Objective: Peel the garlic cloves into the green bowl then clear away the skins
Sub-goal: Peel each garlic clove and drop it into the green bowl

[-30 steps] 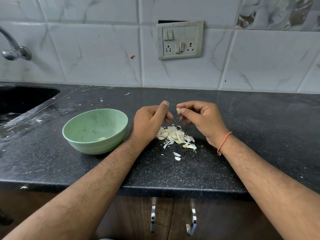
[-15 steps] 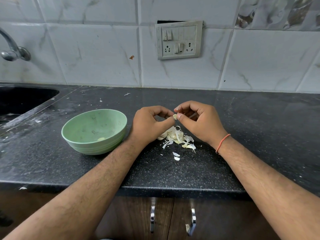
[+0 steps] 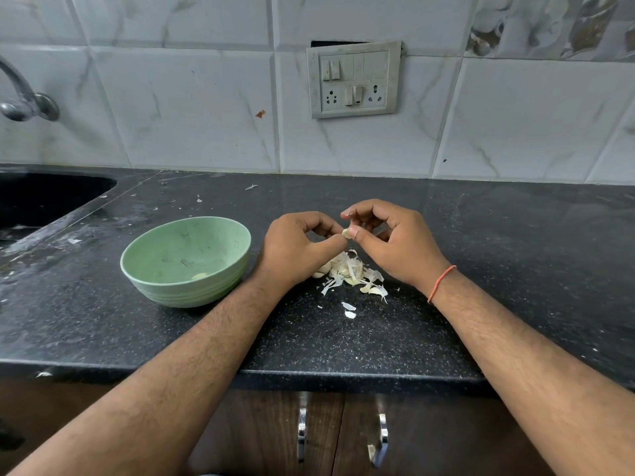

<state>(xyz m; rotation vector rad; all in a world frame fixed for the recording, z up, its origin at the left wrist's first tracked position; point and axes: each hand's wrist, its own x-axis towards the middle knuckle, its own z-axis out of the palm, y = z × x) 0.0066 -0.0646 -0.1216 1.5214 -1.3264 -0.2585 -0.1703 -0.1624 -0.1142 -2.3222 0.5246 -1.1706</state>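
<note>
A small pale garlic clove (image 3: 346, 233) is held above the counter between my two hands. My right hand (image 3: 391, 242) pinches it between thumb and curled fingers. My left hand (image 3: 295, 250) meets it from the left, thumb and fingertips pinching the same clove. Directly beneath lies a heap of white skins and cloves (image 3: 350, 273), partly hidden by my left hand. Two loose skin flakes (image 3: 349, 310) lie nearer to me. The green bowl (image 3: 137, 269) stands to the left of my left hand, with one peeled clove (image 3: 200, 276) inside.
The black speckled counter (image 3: 481, 269) ends at a front edge over cabinet doors with metal handles (image 3: 301, 431). A dark sink (image 3: 41, 201) and a tap (image 3: 24, 101) are at far left. A switch and socket plate (image 3: 354, 80) sits on the tiled wall.
My left hand has closed in from a raised thumb to pinch the clove that my right hand holds. Both hands stay above the skin heap.
</note>
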